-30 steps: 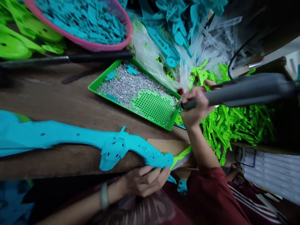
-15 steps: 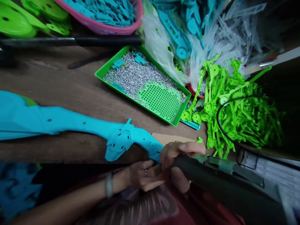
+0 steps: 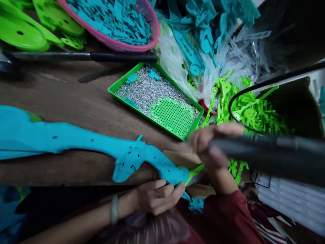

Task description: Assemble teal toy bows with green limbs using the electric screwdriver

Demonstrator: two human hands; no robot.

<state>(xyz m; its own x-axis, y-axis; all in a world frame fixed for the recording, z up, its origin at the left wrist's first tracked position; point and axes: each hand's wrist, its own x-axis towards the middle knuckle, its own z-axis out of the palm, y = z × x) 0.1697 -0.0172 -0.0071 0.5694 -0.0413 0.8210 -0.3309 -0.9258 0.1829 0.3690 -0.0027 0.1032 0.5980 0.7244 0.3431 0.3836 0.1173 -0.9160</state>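
A long blue plastic casing (image 3: 101, 139) with small screw holes lies along the table's front edge, with a yellow-green part (image 3: 194, 174) at its right end. My left hand (image 3: 158, 196) has its fingers closed on the casing's lower edge near that end. Above and to the right, my right hand (image 3: 215, 149) is wrapped round a dark electric screwdriver (image 3: 269, 156). Motion blurs both the hand and the tool, and the bit cannot be made out. Below the casing's right end sits another small blue part (image 3: 196, 204).
A green tray (image 3: 149, 120) of silver screws stands beyond the casing. Behind it are a pink basket (image 3: 119, 46) of blue pieces and a hammer (image 3: 122, 57). Green parts (image 3: 248, 108) heap at right, with a black cord (image 3: 276, 80) looping over them. Cardboard (image 3: 182, 156) lies near my hands.
My right hand has lifted the electric screwdriver up and right, away from the casing's end, uncovering the yellow-green part. My left hand stays at the casing's edge. The view has shifted slightly.
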